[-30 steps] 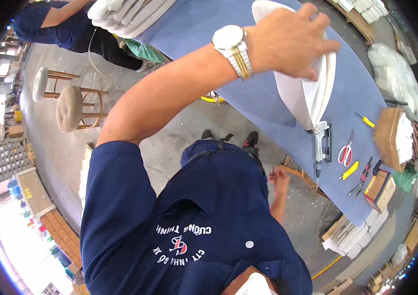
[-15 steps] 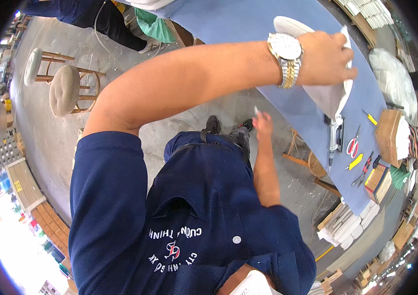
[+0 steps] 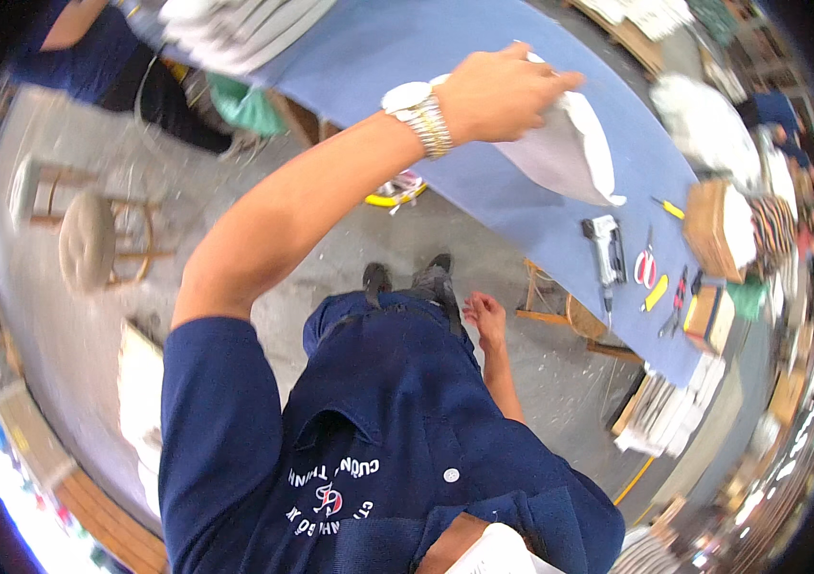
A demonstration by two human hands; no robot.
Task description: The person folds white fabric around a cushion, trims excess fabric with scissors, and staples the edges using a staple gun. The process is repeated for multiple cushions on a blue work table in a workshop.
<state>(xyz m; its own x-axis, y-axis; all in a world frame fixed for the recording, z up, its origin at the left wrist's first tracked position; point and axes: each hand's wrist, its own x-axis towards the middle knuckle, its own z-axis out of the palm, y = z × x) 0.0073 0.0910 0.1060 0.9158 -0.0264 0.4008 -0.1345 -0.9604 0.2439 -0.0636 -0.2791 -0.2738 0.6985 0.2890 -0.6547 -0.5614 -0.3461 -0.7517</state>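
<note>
My left hand, with a watch on its wrist, is closed on the upper edge of a pale fabric-covered pad. The pad hangs tilted over the blue tabletop, and its far side is partly hidden by my hand. My right hand hangs low beside my body, away from the table; its fingers are loosely bent and apart, with nothing visible in them. Right of the pad on the table lie a grey air-powered gun, red-handled scissors, a yellow utility knife and red-and-black pliers.
A yellow-handled screwdriver lies near a cardboard box. Stacked pale pads sit on the table's far left end. Stools and a person are to the left. A wooden stool stands by the table edge.
My left hand has carried the pad leftward, away from the air-powered gun, which now shows whole. The view has shifted. My right hand has dropped lower; a small pale tip at its fingers no longer shows.
</note>
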